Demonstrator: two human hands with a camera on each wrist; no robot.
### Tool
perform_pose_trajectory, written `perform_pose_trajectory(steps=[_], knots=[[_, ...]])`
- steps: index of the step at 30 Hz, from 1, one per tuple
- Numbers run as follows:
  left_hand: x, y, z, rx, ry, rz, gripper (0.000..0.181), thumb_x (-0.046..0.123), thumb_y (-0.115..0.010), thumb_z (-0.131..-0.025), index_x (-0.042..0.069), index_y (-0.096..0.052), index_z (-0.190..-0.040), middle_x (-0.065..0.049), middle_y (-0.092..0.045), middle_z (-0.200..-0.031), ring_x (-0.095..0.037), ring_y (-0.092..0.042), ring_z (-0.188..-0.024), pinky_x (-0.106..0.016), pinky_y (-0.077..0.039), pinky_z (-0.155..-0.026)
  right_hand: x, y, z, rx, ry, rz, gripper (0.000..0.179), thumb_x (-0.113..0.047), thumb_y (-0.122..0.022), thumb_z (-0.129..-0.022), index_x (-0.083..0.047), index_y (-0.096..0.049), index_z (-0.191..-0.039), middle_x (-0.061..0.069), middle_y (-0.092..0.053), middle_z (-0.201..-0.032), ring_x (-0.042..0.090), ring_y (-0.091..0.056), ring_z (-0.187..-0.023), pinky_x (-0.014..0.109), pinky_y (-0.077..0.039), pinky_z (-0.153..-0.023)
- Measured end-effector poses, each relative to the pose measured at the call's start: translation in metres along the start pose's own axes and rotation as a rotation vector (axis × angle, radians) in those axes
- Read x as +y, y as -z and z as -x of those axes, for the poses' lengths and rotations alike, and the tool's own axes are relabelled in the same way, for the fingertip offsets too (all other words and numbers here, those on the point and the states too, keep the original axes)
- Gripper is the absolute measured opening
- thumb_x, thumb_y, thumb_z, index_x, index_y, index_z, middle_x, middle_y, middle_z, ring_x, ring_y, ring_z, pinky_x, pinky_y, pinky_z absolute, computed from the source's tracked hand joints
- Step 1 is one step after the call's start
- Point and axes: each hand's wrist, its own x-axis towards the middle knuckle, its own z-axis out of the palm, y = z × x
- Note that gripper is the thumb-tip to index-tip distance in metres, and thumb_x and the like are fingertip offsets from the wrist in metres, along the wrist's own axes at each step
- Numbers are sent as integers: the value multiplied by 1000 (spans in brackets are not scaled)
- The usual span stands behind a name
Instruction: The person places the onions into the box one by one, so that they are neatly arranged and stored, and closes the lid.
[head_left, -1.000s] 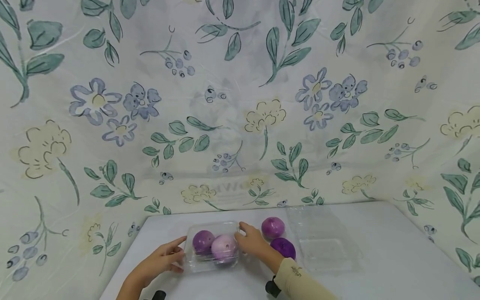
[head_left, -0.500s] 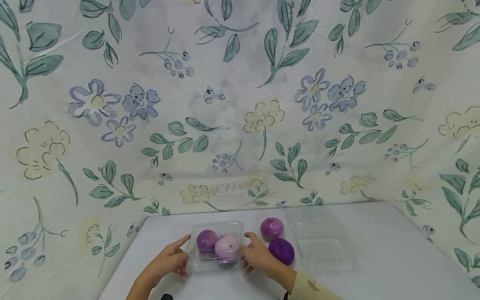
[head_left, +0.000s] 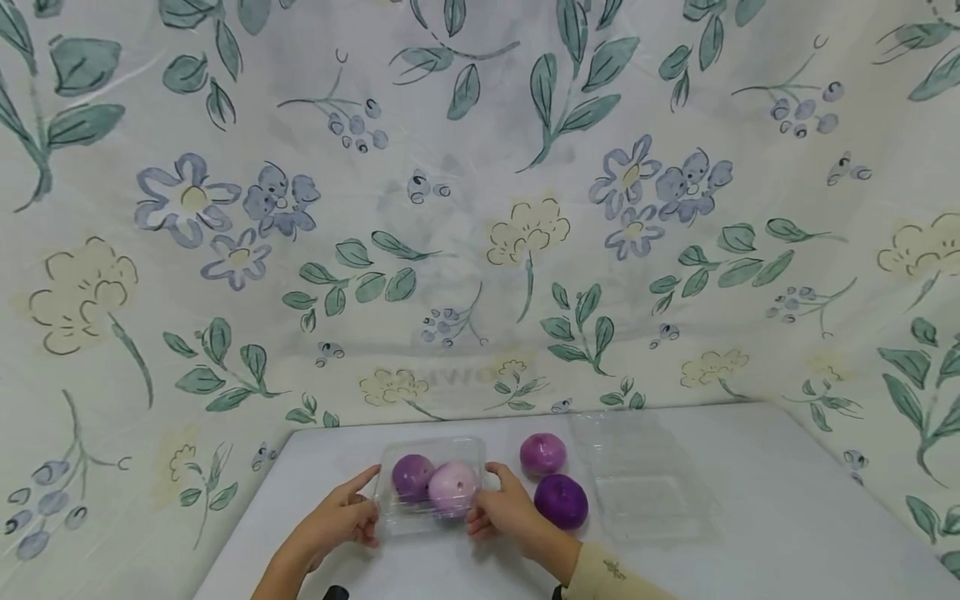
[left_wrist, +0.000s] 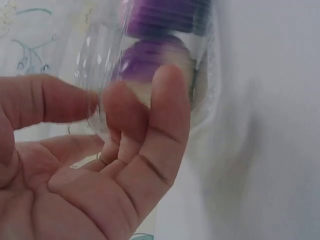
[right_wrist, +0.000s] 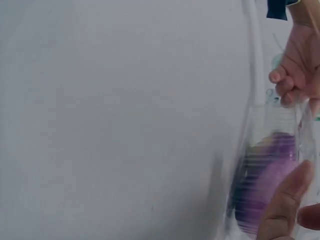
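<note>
A clear plastic clamshell box point(head_left: 405, 527) stands on the white table between both hands. Inside are two round purple things that look like onions, one darker point(head_left: 412, 477) and one paler point(head_left: 453, 487). My left hand point(head_left: 339, 521) pinches the box's left side; in the left wrist view its thumb lies at the rim and curled fingers touch the wall. At the right side, my right hand point(head_left: 512, 510) holds the box by its edge, with some fingers hidden in the right wrist view. Beside that hand lie two loose purple onion-like things, a pinkish one point(head_left: 543, 454) and a dark one point(head_left: 561, 502).
Farther right, another clear plastic container point(head_left: 648, 508) lies spread open on the white table point(head_left: 795, 508). A floral cloth point(head_left: 465, 250) hangs behind the table's back edge.
The box and both hands have shifted slightly to the right over the last second. The right hand's fingers have moved lower along the box's side. The loose onion-like things stay put.
</note>
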Motion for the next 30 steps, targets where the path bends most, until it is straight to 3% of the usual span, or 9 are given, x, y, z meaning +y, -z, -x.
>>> perform_pose_trajectory(steps=[9, 23, 30], knots=[[1, -1, 1, 13, -2, 28, 77, -3, -50, -88, -7, -10, -155, -6, -51, -79, -17, -56, -67, -40, -60, -72, 0, -2, 1, -2, -16, -97, 71, 4, -52, -86, -3, -25, -152, 10, -65, -69, 15, -62, -53, 29, -58, -53], [-2, 1, 0, 14, 33, 73, 78, 0, -48, -89, -1, -8, -157, -10, -55, -82, -18, -56, -66, -42, -61, -70, 5, -3, -2, 18, -26, -121, 66, -1, -53, -87, 3, -28, -149, 10, -67, -73, 14, -62, -54, 30, -59, -55], [-1, -2, 0, 28, 22, 99, 76, -3, -48, -89, -3, -11, -156, -8, -55, -80, -15, -54, -62, -39, -61, -70, 4, -1, 0, 9, 15, -123, 67, 4, -54, -87, 1, -28, -149, 11, -68, -72, 15, -64, -56, 30, -59, -56]])
